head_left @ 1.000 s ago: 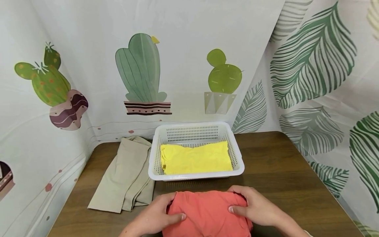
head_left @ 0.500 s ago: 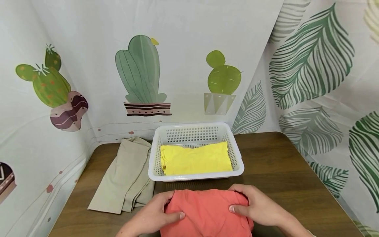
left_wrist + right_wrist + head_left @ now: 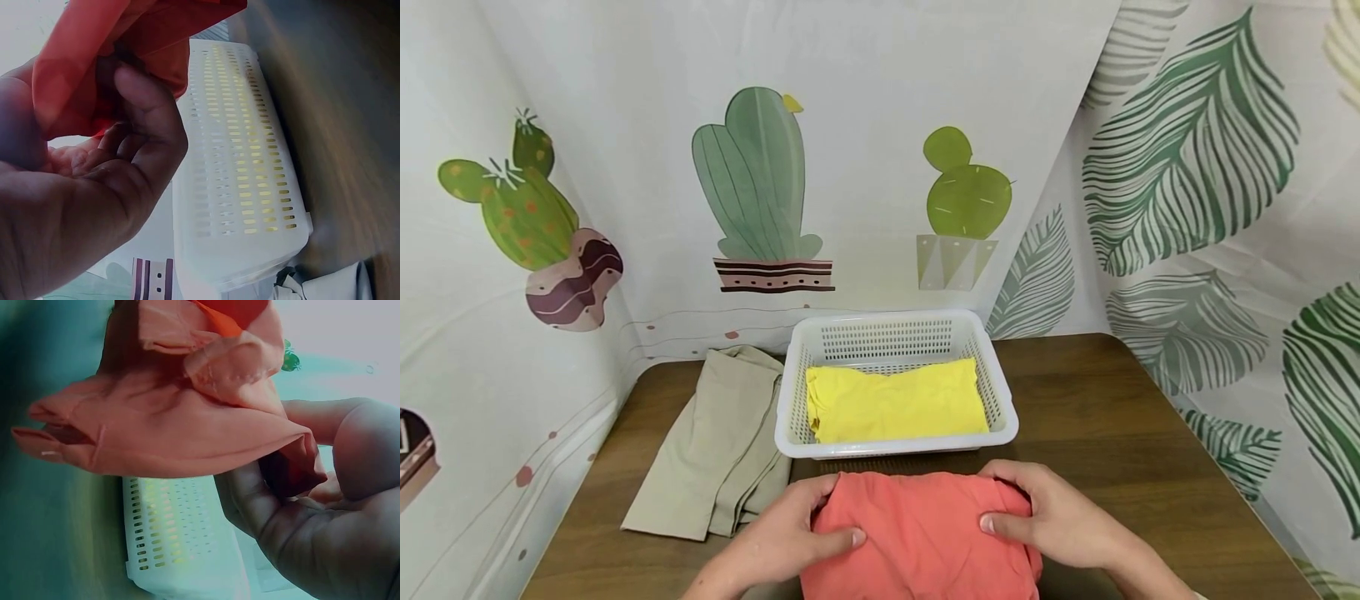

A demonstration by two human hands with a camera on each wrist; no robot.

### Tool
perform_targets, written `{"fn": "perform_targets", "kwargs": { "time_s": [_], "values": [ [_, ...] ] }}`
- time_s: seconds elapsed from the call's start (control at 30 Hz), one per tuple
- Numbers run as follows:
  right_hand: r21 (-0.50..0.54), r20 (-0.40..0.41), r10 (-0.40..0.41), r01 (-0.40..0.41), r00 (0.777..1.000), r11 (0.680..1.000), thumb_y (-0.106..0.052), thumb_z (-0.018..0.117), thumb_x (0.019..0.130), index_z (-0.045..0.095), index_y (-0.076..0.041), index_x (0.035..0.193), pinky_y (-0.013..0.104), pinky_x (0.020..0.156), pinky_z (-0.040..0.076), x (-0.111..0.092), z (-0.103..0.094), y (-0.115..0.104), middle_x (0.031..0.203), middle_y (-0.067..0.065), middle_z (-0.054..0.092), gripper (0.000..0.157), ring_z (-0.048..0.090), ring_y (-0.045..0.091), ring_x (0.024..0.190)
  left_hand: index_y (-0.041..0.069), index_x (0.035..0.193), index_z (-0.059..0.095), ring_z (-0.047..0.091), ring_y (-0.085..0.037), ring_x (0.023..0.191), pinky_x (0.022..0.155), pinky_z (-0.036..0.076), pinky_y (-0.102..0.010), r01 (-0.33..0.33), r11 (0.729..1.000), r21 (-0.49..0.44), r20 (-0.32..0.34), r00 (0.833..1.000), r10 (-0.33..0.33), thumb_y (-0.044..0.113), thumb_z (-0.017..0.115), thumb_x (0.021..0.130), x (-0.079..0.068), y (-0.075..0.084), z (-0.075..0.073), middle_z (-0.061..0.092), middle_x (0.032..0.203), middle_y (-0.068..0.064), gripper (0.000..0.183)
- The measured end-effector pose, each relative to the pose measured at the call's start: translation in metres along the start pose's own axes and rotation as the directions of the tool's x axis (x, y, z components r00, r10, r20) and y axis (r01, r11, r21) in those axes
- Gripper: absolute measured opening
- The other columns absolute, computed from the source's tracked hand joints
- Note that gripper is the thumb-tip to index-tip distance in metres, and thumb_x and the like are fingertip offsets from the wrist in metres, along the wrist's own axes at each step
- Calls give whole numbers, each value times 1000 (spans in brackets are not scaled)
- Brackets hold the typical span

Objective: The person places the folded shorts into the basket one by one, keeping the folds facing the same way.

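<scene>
A folded coral-red garment (image 3: 925, 533) is held at the front of the table, its lower part cut off by the head view's bottom edge. My left hand (image 3: 790, 529) grips its left side, thumb on the upper face. On the opposite side my right hand (image 3: 1052, 517) pinches the cloth the same way. Both wrist views show fingers curled under the fabric, with the cloth raised above the tabletop. Just beyond it stands a white perforated basket (image 3: 895, 452), holding a folded yellow garment (image 3: 898, 404).
Left of the basket lies a folded khaki garment (image 3: 715, 450), close against the basket's side. The brown wooden table (image 3: 1097, 417) extends to the right. Behind it hangs a white cloth backdrop (image 3: 880, 125) printed with cacti and leaves.
Both hands have moved slightly forward toward the basket with the coral-red garment. The basket, yellow garment and khaki garment have stayed in place.
</scene>
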State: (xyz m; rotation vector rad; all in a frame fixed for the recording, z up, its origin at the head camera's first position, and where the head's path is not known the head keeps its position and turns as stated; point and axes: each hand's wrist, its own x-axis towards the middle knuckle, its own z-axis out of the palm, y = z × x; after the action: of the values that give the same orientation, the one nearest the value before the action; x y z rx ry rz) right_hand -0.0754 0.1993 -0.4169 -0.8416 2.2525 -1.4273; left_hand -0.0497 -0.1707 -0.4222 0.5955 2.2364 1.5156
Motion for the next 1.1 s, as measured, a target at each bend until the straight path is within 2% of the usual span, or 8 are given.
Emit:
{"fn": "perform_targets", "kwargs": {
  "time_s": [0.4, 0.6, 0.73, 0.9, 1.1],
  "values": [
    [14, -4, -18, 18, 1000, 1000, -13, 75, 99, 70, -21, 113, 30, 75, 59, 4, -2, -4, 95, -10, 71, 17, 69, 10, 82, 16, 124, 68, 72, -12, 87, 76, 60, -29, 2, 999, -50, 5, 1000, -2, 19, 78, 98, 3, 5, -6, 75, 101, 2, 29],
    [36, -6, -36, 36, 999, 999, -7, 74, 99, 70, -19, 114, 30, 75, 60, 7, -5, -6, 96, -10, 71, 19, 70, 11, 82, 16, 122, 68, 72, -13, 84, 74, 60, -29, 3, 1000, -30, -8, 1000, -3, 19, 78, 97, 4, 7, -8, 74, 97, 8, 27],
    [34, -8, -39, 39, 999, 999, -10, 75, 99, 71, -19, 114, 30, 75, 59, 8, -6, -7, 96, -8, 72, 17, 70, 12, 83, 16, 122, 68, 73, -13, 84, 74, 60, -29, 13, 1000, -20, -20, 1000, -13, 21, 79, 97, 4, 9, -9, 74, 97, 8, 28],
    [56, 1, -19, 19, 1000, 998, -14, 75, 99, 71, -19, 114, 31, 75, 60, 9, -6, -7, 96, -3, 74, 16, 71, 12, 82, 16, 124, 68, 73, -14, 87, 76, 60, -29, 19, 1000, -23, -30, 999, -19, 21, 80, 96, 3, 11, -11, 76, 102, 0, 31],
    [61, -4, -49, 49, 999, 997, -13, 74, 100, 71, -18, 117, 32, 76, 60, 11, -7, -7, 98, 0, 74, 17, 70, 12, 84, 17, 125, 68, 73, -14, 88, 76, 60, -28, 6, 1000, -19, -29, 1000, -6, 22, 79, 96, 4, 11, -13, 76, 103, 0, 31]
  ]
}}
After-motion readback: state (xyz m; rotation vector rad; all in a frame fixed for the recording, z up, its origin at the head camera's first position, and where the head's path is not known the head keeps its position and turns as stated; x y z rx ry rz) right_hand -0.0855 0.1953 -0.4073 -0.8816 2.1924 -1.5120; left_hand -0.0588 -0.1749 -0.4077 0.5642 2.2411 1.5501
